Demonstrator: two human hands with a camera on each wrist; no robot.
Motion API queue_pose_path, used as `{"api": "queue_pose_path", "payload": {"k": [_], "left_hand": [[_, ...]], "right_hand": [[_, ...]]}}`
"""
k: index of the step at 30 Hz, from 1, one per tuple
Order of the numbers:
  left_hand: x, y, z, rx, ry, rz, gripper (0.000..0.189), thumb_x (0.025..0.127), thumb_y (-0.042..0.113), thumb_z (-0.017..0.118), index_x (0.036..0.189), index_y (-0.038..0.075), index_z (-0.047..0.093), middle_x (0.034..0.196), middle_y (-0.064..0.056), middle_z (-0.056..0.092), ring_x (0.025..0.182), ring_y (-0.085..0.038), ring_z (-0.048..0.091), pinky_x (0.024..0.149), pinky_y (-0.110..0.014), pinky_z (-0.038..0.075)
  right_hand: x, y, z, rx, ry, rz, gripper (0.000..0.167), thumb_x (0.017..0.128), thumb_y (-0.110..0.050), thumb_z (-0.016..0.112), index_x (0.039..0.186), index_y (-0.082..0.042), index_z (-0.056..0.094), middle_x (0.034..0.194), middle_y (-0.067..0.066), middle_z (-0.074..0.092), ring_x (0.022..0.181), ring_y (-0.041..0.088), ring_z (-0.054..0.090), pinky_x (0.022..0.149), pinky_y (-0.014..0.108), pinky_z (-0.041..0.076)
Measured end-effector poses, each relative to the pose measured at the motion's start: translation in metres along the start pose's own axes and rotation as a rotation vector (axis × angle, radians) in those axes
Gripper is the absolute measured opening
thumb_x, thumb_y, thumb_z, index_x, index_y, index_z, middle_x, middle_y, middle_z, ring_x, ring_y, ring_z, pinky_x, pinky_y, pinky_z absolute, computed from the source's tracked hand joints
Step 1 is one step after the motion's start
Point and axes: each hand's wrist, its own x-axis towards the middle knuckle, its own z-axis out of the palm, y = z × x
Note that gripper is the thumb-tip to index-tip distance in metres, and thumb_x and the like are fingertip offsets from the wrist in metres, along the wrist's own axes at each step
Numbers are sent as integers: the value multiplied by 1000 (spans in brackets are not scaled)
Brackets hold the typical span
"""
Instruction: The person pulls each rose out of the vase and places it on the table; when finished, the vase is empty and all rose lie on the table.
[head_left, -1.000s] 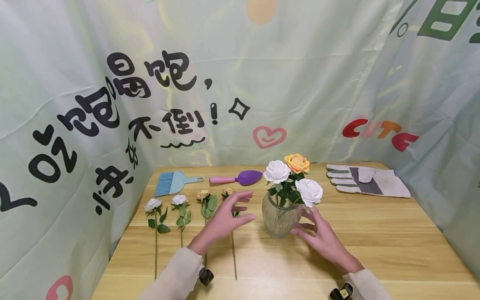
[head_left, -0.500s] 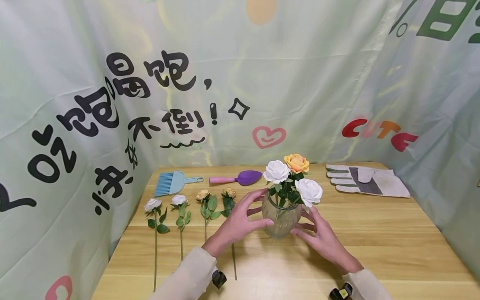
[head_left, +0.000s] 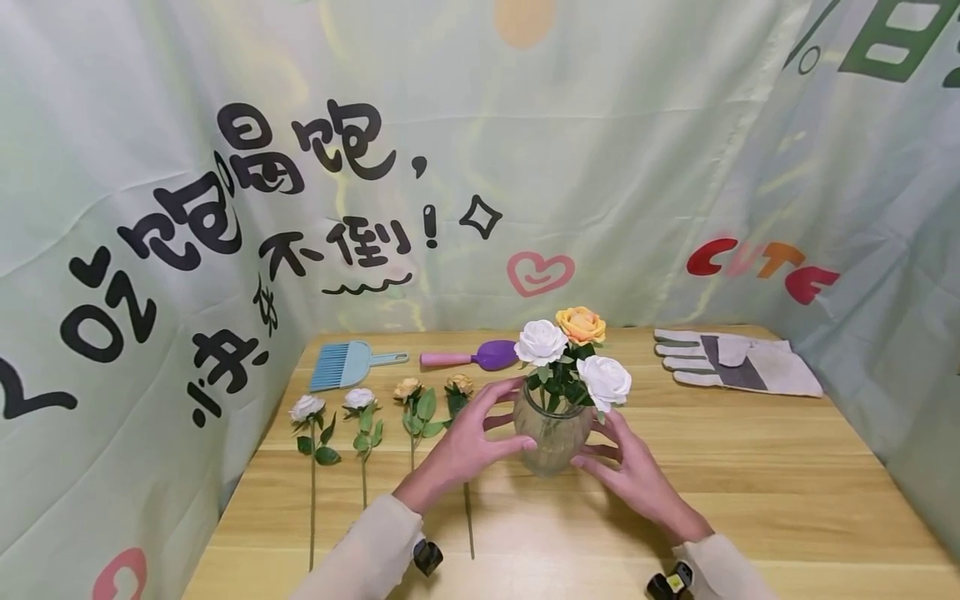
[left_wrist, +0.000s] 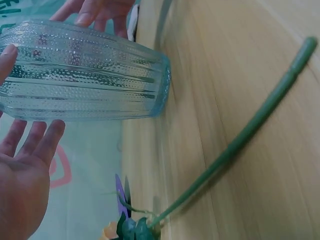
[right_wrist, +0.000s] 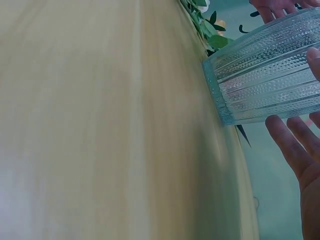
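A clear ribbed glass vase (head_left: 553,442) stands between my two hands, its dotted, grooved side plain in both wrist views. Out of its mouth rise two white roses (head_left: 604,382) and an orange rose (head_left: 581,325) with dark green leaves. My left hand (head_left: 480,437) holds the vase's left side, thumb toward me and fingers around the back. On the opposite side my right hand (head_left: 633,471) grips it, thumb low at the front. In the left wrist view the vase (left_wrist: 90,75) has its base close over the wooden table.
Left of the vase lie two white roses (head_left: 307,408) and two yellow roses (head_left: 407,389), stems toward me. Behind them are a blue dustpan with brush (head_left: 345,365) and a purple trowel (head_left: 495,356). A work glove (head_left: 738,362) lies back right. Printed cloth (head_left: 615,167) walls the table.
My left hand has come right, from over the yellow roses to the vase's side. Since half a second ago the vase has shifted slightly left, both hands moving along with it.
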Motion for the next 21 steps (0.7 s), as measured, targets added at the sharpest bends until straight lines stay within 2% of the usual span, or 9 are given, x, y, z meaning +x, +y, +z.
{"api": "queue_pose_path", "payload": {"k": [7, 12, 14, 19, 21], "left_hand": [[-8, -3, -11, -16, 22, -23, 82, 94, 28, 89, 162, 39, 46, 167, 9, 46, 152, -23, 49, 123, -44, 53], [-12, -6, -19, -30, 39, -41, 82, 93, 28, 90, 161, 38, 47, 167, 7, 46, 153, -28, 49, 123, -54, 52], [-13, -6, -21, -30, 43, -43, 82, 92, 28, 90, 161, 38, 47, 168, 7, 46, 153, -29, 49, 124, -56, 51], [-16, -6, -25, -27, 60, -49, 82, 92, 27, 91, 161, 35, 47, 167, 6, 46, 153, -27, 48, 125, -57, 49], [-17, -6, -26, -20, 64, -54, 82, 92, 27, 91, 161, 34, 48, 166, 6, 47, 153, -25, 48, 125, -57, 49]], "right_hand": [[7, -3, 11, 16, -23, -1, 86, 94, -1, 83, 165, -11, 37, 158, 31, 54, 134, -11, 54, 98, 37, 68], [12, -4, 19, 26, -37, 7, 86, 93, -4, 84, 165, -16, 38, 159, 28, 55, 137, 3, 59, 99, 46, 67], [13, -4, 21, 31, -39, 7, 86, 93, -5, 85, 165, -17, 39, 158, 27, 55, 138, 6, 60, 100, 46, 67], [15, -4, 25, 42, -45, 5, 85, 93, -4, 85, 164, -17, 39, 157, 27, 57, 136, -4, 57, 100, 38, 67], [16, -4, 26, 42, -45, 4, 86, 93, -4, 85, 164, -16, 39, 157, 27, 57, 136, -4, 57, 100, 36, 67]]}}
